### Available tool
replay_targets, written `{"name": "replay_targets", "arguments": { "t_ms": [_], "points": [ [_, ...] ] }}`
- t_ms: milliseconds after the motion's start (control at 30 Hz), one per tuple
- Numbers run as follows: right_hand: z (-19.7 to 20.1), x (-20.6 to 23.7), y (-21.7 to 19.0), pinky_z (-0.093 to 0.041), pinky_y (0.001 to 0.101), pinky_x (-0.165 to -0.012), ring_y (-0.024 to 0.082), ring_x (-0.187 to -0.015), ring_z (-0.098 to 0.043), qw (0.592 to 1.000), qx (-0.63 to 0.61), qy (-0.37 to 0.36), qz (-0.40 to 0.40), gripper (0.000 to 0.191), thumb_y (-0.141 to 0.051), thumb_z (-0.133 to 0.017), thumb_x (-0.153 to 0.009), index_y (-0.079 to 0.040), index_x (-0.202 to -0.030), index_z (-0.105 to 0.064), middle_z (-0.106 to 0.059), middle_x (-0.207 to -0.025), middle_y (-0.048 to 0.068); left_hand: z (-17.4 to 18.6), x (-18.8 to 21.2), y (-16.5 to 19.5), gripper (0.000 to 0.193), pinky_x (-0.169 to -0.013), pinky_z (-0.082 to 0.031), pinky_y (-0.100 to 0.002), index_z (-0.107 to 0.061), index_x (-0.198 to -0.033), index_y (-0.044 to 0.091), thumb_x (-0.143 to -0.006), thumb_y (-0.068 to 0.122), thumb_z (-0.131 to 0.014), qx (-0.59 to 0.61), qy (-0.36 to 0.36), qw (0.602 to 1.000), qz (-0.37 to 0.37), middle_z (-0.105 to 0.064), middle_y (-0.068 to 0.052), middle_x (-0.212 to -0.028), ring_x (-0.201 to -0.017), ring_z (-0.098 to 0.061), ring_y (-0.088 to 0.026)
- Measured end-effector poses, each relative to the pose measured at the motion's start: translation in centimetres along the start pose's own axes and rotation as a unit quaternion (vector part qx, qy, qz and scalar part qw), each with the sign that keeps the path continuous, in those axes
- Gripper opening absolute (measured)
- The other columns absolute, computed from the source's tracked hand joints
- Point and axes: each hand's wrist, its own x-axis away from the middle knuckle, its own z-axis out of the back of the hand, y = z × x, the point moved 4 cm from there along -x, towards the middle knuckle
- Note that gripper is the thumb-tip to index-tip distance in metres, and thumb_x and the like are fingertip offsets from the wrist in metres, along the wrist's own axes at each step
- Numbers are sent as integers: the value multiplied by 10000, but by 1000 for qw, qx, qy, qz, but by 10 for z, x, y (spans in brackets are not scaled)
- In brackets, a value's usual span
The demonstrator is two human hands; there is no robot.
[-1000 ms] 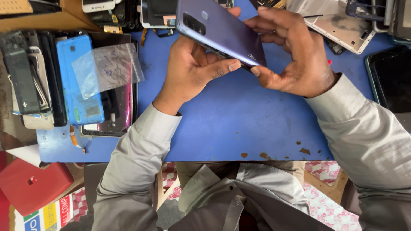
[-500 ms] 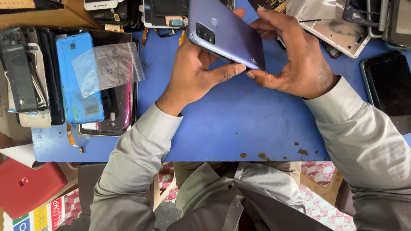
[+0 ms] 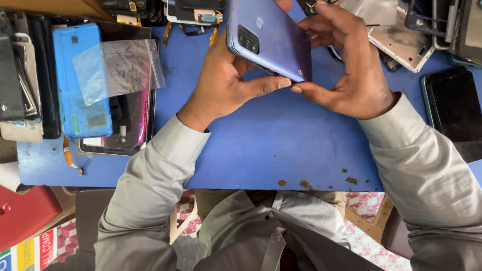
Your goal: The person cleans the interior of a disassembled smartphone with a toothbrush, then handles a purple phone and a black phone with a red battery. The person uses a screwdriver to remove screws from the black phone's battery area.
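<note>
A purple smartphone (image 3: 273, 37) is held back-side up above the blue work mat (image 3: 261, 145), its camera block toward the left. My left hand (image 3: 221, 83) grips its left and lower edge, thumb stretched along the bottom. My right hand (image 3: 346, 70) holds the right end, fingers curled over the top and thumb under the lower corner. The two thumbs nearly touch beneath the phone.
At left lie a blue phone back cover (image 3: 75, 83), a clear plastic film (image 3: 118, 65), a dark phone frame (image 3: 128, 125) and stacked parts. Phone frames and boards crowd the back edge. A black screen (image 3: 454, 110) lies at right. A red box (image 3: 22, 213) sits lower left.
Both hands have turned the purple phone a little and shifted it slightly left, with its camera end now lower. The thumbs have come closer together under it.
</note>
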Motion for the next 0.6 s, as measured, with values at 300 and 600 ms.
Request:
{"name": "replay_targets", "arguments": {
  "t_ms": [300,600],
  "points": [
    [3,0,0,-522,416,-1149,298,-1411,-545,999,52,-2,-6,1075,-123,-963,-860,-52,-1619,-205,-479,-1493,199,1,0,-1,790,-1191,-586,-352,-383,-1558,24,-988,72,-928,-38,-4,998,-56,-479,-77,-1558,-1357,-558,-167],
    [6,1,-1,-530,381,-1091,267,-1376,-536,999,24,32,5,1021,-200,-974,-869,-86,-1602,-272,-446,-1476,166,3,1,4,451,-1081,-563,-347,-758,-1182,101,-823,289,-955,-295,33,949,-110,-623,-85,-1356,-1250,-646,-193]
  ]
}}
